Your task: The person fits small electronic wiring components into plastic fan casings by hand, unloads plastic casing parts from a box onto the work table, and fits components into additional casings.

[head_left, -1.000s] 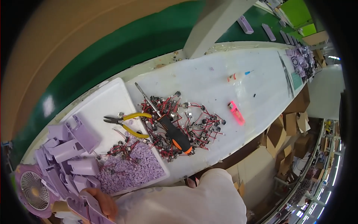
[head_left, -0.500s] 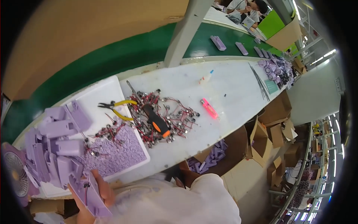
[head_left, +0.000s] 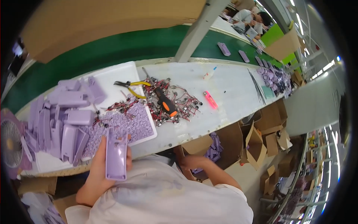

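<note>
Upright in front of my chest, my left hand [head_left: 100, 158] grips a long lilac plastic housing [head_left: 116, 158], its hollow inside facing up. Fingertips show along the housing's right edge. My right hand [head_left: 190, 162] is blurred by motion over the rim of a cardboard box [head_left: 233, 143] that has several lilac housings [head_left: 213, 147] in it. Whether its fingers hold anything is unclear. Beyond my left hand lies a white tray [head_left: 128, 69] with small lilac pieces [head_left: 138, 119] and a stack of lilac housings [head_left: 71, 99].
Yellow-handled cutters [head_left: 138, 84], an orange-black screwdriver [head_left: 166, 102] and a heap of small wired parts [head_left: 182, 104] lie on the white table [head_left: 194, 134]. A pink lighter-like object [head_left: 210, 100] sits to their right. A lilac fan [head_left: 11, 138] stands far left; a person [head_left: 244, 18] sits across the green belt [head_left: 149, 41].
My left hand has moved right and up with the housing, which now stands more upright. My right hand and forearm have come into clearer view by the box. The view has shifted slightly.
</note>
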The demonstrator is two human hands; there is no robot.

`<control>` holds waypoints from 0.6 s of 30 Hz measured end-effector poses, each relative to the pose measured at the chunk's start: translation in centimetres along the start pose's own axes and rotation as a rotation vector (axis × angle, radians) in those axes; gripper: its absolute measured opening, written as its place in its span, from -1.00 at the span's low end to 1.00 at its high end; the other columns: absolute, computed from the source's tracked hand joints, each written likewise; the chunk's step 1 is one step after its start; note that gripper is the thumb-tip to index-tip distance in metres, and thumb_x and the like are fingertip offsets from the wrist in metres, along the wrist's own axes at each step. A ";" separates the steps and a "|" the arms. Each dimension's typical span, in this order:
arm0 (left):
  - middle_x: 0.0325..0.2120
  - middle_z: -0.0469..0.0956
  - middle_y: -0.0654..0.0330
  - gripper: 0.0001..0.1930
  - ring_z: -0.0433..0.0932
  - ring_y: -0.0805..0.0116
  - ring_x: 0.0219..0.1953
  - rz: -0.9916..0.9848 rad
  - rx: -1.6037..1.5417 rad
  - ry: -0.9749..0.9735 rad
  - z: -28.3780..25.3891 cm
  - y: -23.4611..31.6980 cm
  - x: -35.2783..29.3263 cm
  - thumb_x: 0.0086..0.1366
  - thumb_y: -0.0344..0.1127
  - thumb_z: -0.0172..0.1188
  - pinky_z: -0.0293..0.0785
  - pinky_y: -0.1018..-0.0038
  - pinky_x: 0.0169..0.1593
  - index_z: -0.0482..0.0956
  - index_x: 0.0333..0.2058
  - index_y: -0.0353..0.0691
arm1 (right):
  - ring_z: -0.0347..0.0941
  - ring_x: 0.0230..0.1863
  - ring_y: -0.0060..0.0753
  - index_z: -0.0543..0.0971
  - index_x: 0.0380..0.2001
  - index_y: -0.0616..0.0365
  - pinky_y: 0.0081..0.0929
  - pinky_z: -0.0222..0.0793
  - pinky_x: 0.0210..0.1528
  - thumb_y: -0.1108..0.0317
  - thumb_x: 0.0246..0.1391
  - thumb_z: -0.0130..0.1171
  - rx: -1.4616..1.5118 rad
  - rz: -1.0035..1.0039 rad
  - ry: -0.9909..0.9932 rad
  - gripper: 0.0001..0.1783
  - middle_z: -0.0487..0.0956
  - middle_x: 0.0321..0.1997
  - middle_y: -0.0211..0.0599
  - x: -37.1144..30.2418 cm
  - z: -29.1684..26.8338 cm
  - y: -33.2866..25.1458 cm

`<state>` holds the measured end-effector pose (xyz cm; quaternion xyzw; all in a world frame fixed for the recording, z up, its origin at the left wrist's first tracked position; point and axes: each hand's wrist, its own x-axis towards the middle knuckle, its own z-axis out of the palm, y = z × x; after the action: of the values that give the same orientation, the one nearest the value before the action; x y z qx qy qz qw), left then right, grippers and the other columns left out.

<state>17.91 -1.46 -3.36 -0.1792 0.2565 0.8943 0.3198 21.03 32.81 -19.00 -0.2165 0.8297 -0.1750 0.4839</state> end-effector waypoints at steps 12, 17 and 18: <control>-0.30 0.51 0.12 -0.46 0.53 0.35 -0.31 0.105 0.178 0.090 1.6 1.6 2.7 0.35 0.11 -0.30 0.48 0.45 -0.22 0.39 -0.08 -0.25 | 0.35 -0.43 -0.29 0.52 -0.36 0.19 -0.42 0.28 -0.39 0.40 -0.22 0.31 -0.054 -0.755 1.003 -0.72 0.42 -0.46 -0.32 -1.3 -18.1 -21.2; -0.24 0.50 0.11 -0.48 0.52 0.36 -0.29 0.130 0.191 0.146 2.1 1.7 3.2 0.36 0.09 -0.30 0.47 0.44 -0.18 0.39 -0.09 -0.27 | 0.37 -0.42 -0.17 0.51 -0.48 0.18 -0.30 0.30 -0.42 0.45 -0.25 0.24 -0.249 -0.821 0.937 -0.83 0.41 -0.47 -0.27 1.0 -19.4 -21.9; -0.27 0.50 0.12 -0.48 0.51 0.39 -0.31 0.119 0.187 0.159 2.0 1.6 3.4 0.37 0.07 -0.31 0.46 0.46 -0.20 0.40 -0.12 -0.29 | 0.37 -0.42 -0.16 0.51 -0.49 0.18 -0.30 0.31 -0.42 0.47 -0.25 0.23 -0.277 -0.782 0.918 -0.85 0.41 -0.47 -0.26 1.2 -19.3 -22.0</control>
<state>14.00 0.24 -2.86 -0.2034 0.3735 0.8668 0.2603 7.70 15.17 0.24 -0.4680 0.8274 -0.3056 -0.0548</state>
